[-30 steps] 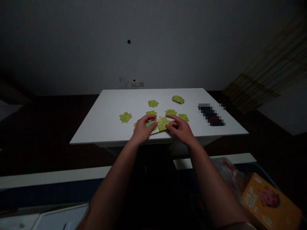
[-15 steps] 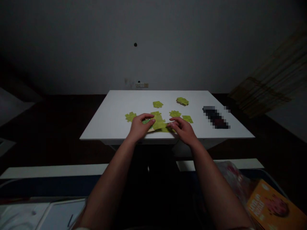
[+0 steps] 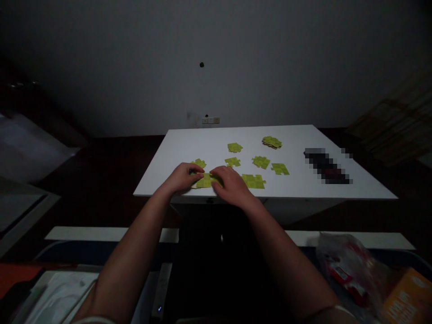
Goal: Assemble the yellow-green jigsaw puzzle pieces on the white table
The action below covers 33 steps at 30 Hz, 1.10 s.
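Observation:
Close to the near table edge, my left hand (image 3: 184, 177) grips green jigsaw puzzle pieces (image 3: 204, 181) between thumb and fingers. A pale layer shows beneath them at the left. My right hand (image 3: 231, 185) curls over the right end of the same pieces, its thumb and fingertips closed on them; my palm hides part of that end. Just right of this hand lies a larger green jigsaw section (image 3: 254, 181), flat on the white table (image 3: 189, 146). Partly behind my left fingers is another puzzle piece (image 3: 200, 163).
Further in lie loose puzzle pieces (image 3: 232, 161) and a stack of pieces (image 3: 272, 142). A pixelated dark object (image 3: 326, 166) is on the table's right. Near my lap are a clear plastic bag (image 3: 347, 265) and an orange puzzle box (image 3: 410, 297).
My view has shifted left. Both hands have moved left relative to the table, and the held pieces now lie low at its edge. The larger section now shows right of my right hand.

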Motion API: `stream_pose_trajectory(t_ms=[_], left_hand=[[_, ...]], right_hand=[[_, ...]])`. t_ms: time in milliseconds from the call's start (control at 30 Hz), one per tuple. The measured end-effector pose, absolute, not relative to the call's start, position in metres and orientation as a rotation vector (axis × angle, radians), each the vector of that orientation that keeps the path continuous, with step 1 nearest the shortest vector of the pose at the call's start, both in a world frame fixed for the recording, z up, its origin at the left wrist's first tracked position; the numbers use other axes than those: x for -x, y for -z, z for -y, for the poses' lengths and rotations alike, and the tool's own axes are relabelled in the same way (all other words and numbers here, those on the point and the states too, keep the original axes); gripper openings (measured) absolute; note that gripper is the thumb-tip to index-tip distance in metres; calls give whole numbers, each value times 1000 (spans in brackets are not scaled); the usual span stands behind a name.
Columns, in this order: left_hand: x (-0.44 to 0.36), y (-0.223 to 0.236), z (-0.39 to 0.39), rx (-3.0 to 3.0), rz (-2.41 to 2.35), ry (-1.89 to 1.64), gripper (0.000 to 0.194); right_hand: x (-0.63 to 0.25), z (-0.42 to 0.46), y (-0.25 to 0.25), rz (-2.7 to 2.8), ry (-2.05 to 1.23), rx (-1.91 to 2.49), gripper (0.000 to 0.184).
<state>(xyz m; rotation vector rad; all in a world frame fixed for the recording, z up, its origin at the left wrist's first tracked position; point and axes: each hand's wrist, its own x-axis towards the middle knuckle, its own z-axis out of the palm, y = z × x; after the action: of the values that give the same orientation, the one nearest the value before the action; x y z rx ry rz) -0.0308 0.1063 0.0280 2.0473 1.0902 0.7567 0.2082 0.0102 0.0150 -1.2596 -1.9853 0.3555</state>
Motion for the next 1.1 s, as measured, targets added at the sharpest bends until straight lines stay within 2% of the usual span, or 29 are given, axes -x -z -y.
stream_pose_trajectory(t_ms=[133, 367, 800, 1000, 1100], left_hand=[[31, -28, -107, -2102, -1085, -752, 13], [31, -46, -118, -2136, -1167, -481, 26], [25, -52, -121, -2175, -1176, -373, 21], [25, -54, -126, -2248, -1262, -343, 28], [40, -56, -125, -2182, -1295, -314, 38]], right_hand=[[-209, -14, -2, 2037, -331, 1303, 36], [-207, -12, -6, 2069, -244, 1418, 33], [-219, -19, 0, 2061, -312, 1414, 45], [-218, -17, -3, 2148, -262, 1381, 20], [-217, -17, -2, 2145, -245, 1390, 18]])
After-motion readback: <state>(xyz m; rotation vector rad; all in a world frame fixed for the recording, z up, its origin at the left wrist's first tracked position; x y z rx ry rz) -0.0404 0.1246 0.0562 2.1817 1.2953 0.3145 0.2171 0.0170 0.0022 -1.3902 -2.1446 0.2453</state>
